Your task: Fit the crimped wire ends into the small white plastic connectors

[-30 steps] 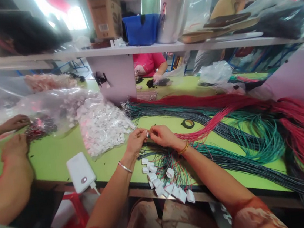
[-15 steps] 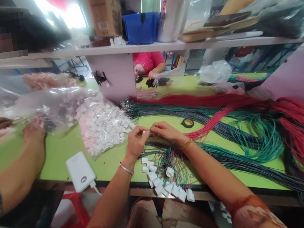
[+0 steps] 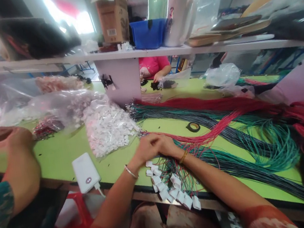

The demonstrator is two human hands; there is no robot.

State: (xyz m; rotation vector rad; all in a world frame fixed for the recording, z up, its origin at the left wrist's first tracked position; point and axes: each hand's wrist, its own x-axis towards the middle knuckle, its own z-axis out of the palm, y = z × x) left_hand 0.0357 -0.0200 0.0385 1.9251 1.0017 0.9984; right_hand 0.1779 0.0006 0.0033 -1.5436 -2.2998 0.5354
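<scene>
My left hand (image 3: 146, 149) and my right hand (image 3: 167, 145) meet over the green tabletop, fingers curled and closed together. Whatever they pinch is hidden behind the fingers. Just beyond them lie the tips of thin red wires (image 3: 189, 138), which run off to the right. Below the hands is a tangle of red, green and black wires with white connectors (image 3: 173, 193) on their ends, some overhanging the table edge. A clear plastic bag of small white connector housings (image 3: 109, 127) lies to the left of my left hand.
A white power bank (image 3: 86, 173) with a cable lies at the front left. Black tape (image 3: 193, 127) sits among long bundles of green and black wires (image 3: 268, 143). A co-worker's arm (image 3: 22, 161) rests at far left. A shelf (image 3: 77, 58) crosses behind, holding a blue bin (image 3: 148, 34).
My hands have come closer together and lower, over the wires. The small white piece seen at my left fingertips is now out of sight. The whole view has shifted slightly.
</scene>
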